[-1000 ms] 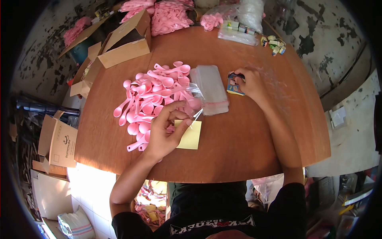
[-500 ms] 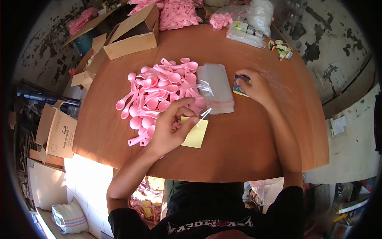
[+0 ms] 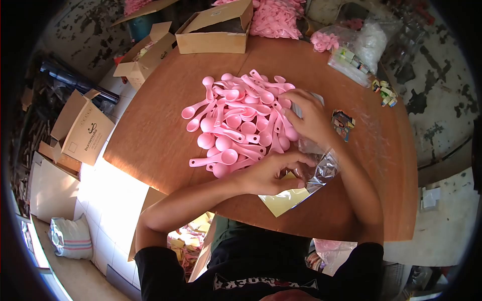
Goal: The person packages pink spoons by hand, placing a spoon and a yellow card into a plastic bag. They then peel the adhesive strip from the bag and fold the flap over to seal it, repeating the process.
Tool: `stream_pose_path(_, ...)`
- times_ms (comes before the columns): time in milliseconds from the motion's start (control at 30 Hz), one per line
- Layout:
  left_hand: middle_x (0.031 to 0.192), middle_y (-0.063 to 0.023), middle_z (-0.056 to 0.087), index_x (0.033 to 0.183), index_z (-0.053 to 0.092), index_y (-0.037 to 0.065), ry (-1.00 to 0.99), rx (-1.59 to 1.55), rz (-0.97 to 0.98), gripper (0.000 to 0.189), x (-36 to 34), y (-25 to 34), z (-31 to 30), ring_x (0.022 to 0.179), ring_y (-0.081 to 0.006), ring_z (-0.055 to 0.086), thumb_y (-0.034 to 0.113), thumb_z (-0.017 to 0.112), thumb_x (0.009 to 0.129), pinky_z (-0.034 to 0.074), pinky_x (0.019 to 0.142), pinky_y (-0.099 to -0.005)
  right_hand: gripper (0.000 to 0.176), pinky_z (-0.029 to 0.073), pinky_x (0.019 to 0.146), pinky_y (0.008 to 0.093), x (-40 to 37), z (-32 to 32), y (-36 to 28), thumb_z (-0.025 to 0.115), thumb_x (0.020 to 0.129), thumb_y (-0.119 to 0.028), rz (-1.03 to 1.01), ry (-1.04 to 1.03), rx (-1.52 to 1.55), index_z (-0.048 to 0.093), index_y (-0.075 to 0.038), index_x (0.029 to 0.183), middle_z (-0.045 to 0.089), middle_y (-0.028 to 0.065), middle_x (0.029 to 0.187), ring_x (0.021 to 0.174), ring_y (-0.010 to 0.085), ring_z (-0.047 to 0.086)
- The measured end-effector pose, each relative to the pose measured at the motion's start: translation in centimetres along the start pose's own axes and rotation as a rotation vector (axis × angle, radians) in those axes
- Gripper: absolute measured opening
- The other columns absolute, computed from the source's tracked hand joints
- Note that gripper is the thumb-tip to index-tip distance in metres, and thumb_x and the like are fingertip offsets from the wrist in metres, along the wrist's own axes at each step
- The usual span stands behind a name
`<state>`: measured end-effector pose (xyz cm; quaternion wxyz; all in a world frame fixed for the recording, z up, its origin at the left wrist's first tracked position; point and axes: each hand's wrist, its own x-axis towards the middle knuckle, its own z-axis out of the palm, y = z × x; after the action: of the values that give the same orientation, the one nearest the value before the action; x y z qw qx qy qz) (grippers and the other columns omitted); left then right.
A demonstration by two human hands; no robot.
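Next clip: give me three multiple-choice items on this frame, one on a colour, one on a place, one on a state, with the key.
1. The spoons are: A. blue B. pink C. white
2. The packet lies: A. under the spoons B. held in the air C. on the table, right of the right hand
3. The left hand is: A. flat on bare table B. closed on a clear bag C. lifting a spoon
Key: 1 B, the whole pile is pink; 2 C, it sits on the table just beyond that hand; 3 B, its fingers pinch the crumpled bag.
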<state>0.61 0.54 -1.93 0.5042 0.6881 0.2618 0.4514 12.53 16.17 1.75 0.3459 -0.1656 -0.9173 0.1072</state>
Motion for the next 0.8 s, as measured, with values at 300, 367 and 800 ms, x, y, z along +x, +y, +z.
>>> stream_pose_path(300, 0.094, -0.0084, 0.069, 0.128, 0.052, 0.002, -0.016, 0.048, 0.063, 0.043, 0.2, -0.6, 0.1, 0.087, -0.0129, 0.066, 0.003, 0.070, 0.088, 0.050, 0.076, -0.0283, 0.024, 0.055, 0.079, 0.0366, 5.1, 4.7, 3.0, 0.067, 0.080, -0.006, 0.257, -0.096, 0.015, 0.070, -0.002, 0.103, 0.071, 0.0173, 0.093, 0.087, 0.0341, 0.070)
stream_pose_path(367, 0.094, -0.0086, 0.068, 0.128, 0.052, 0.002, -0.026, 0.035, 0.057, 0.043, 0.2, -0.5, 0.3, 0.087, -0.0129, 0.066, 0.003, 0.070, 0.088, 0.050, 0.075, -0.0281, 0.026, 0.055, 0.075, 0.0342, 5.3, 4.9, 3.0, 0.067, 0.079, -0.006, 0.293, -0.133, -0.061, 0.070, -0.003, 0.104, 0.072, 0.0169, 0.089, 0.081, 0.0281, 0.072)
stream_pose_path(800, 0.094, -0.0058, 0.069, 0.128, 0.053, 0.004, -0.053, 0.075, -0.141, 0.043, 0.1, 0.5, 0.2, 0.086, -0.0099, 0.063, 0.009, 0.070, 0.089, 0.048, 0.072, -0.0263, 0.024, 0.054, 0.087, 0.0392, -5.0, -3.3, 4.9, 0.054, 0.091, -0.005, 1.173, 0.356, 1.326, 0.056, -0.003, 0.115, 0.062, 0.0121, 0.109, 0.095, 0.0228, 0.063)
